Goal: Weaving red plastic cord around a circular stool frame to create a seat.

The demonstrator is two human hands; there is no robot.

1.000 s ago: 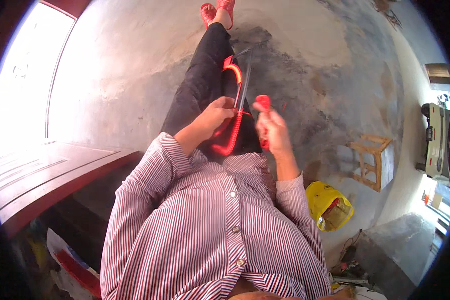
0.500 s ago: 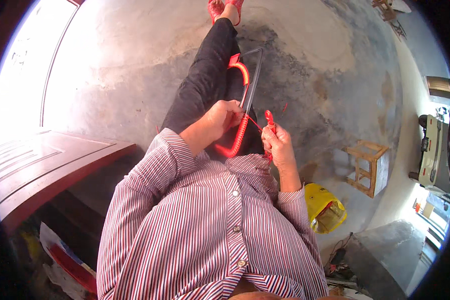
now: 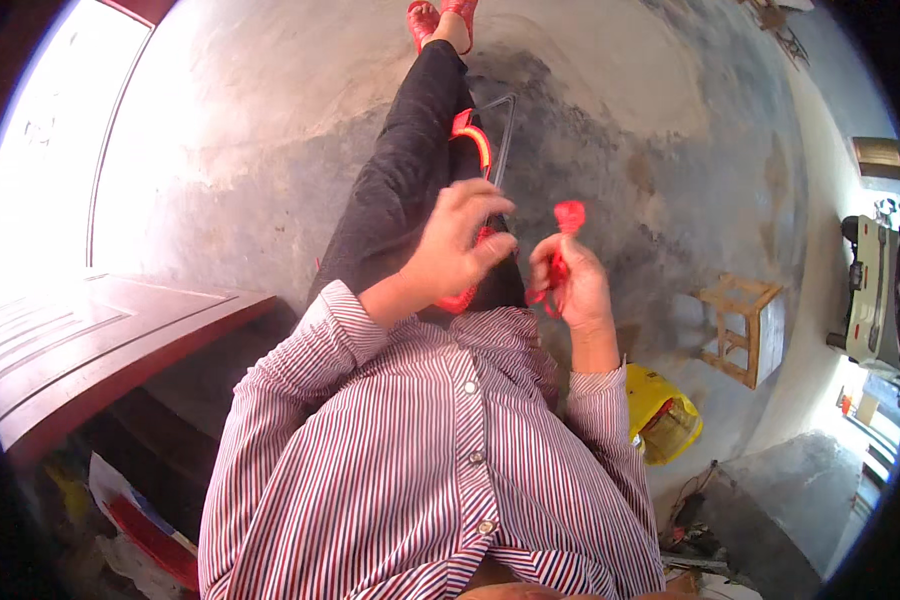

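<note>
My left hand (image 3: 460, 245) is lifted with its fingers spread and curved, holding nothing. Beneath and behind it, a grey wire frame (image 3: 506, 140) rests over my crossed legs. Red cord wraps part of this frame, and a lower wrapped bend (image 3: 458, 300) shows below the hand; the hand hides the rest. A curved red and orange band (image 3: 482, 143) sits on the frame's upper side. To the right, my right hand (image 3: 582, 290) is closed around a bundle of red cord (image 3: 558, 268), whose blurred red end (image 3: 569, 215) sticks up above the fingers.
A yellow bag (image 3: 650, 392) lies on the concrete floor by my right elbow. Farther right stands a wooden stool (image 3: 742, 330) on its side or upright, I cannot tell. A maroon panelled board (image 3: 120, 345) juts in at the left, with clutter beneath.
My left hand has let go of the wrapped frame and opened above it. My right hand has shifted slightly right and down with the red cord bundle.
</note>
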